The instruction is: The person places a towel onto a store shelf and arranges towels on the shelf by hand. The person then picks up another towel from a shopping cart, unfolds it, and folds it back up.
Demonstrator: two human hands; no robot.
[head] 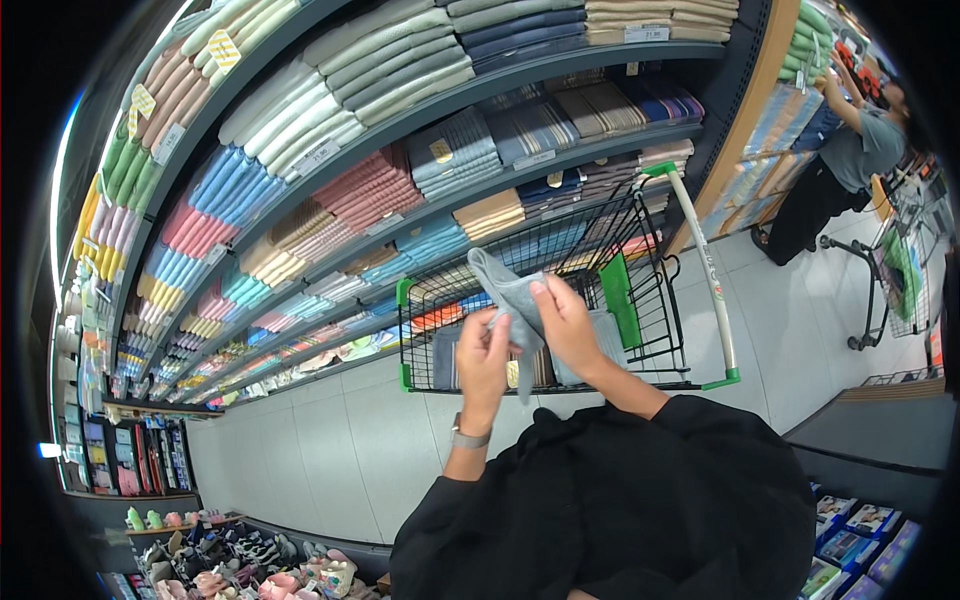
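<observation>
Both my hands hold a grey folded cloth, perhaps a towel, above a wire shopping cart with green corners. My left hand, with a watch on its wrist, pinches the cloth's lower left part. On the right side of the cloth, my right hand has its thumb on top. A strip of the cloth hangs down between the hands. Inside the cart lie folded textiles, among them a striped one and a light grey-blue one, partly hidden by my hands and the wires.
Shelves of folded towels in many colours run along the far side, close behind the cart. A person reaches to a shelf at the right, near another cart. Slippers fill a display at the lower left; boxed goods stand lower right.
</observation>
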